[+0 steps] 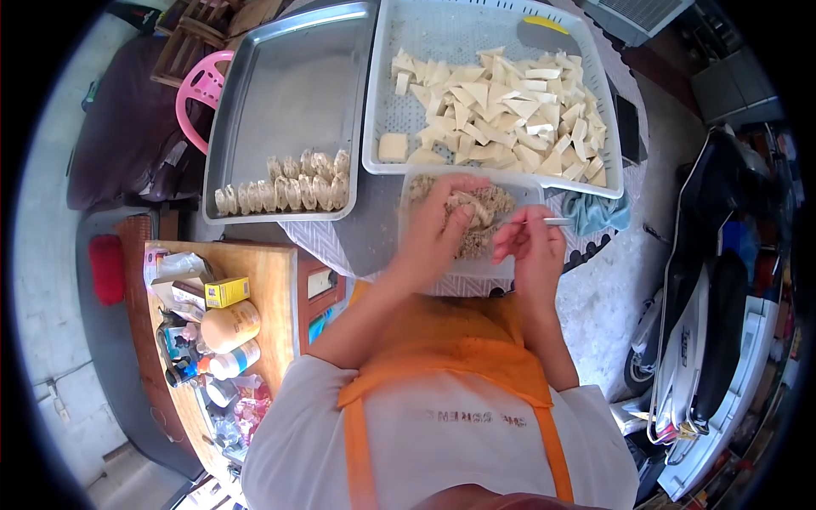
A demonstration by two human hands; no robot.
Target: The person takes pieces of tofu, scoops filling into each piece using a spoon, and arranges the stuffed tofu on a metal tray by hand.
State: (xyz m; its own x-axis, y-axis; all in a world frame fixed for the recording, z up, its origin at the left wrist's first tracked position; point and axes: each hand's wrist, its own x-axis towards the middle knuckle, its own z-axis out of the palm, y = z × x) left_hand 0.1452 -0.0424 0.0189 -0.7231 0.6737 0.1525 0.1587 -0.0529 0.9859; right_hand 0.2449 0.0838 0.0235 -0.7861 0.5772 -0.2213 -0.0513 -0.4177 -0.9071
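A clear plastic container (413, 197) of brown crumbly filling (473, 245) stands at the table's near edge. Over it, my left hand (435, 223) is closed round a pale piece coated with filling (476, 204). Just to the right, my right hand (531, 242) pinches a thin metal utensil (557, 222), whose working end is hidden. Beyond the container is a white perforated basket (371, 119) with many cut pale wedges (510, 110) and a yellow-handled scraper (546, 32). Filled pieces (293, 194) stand in rows at the near end of the metal tray (289, 93).
On the left, a wooden table (276, 280) holds a yellow box (228, 292), jars and bottles. A teal cloth (597, 212) lies right of the container, below a dark phone-like object (626, 127). A pink chair back (202, 89) is behind the tray. A motorbike (701, 340) stands at right.
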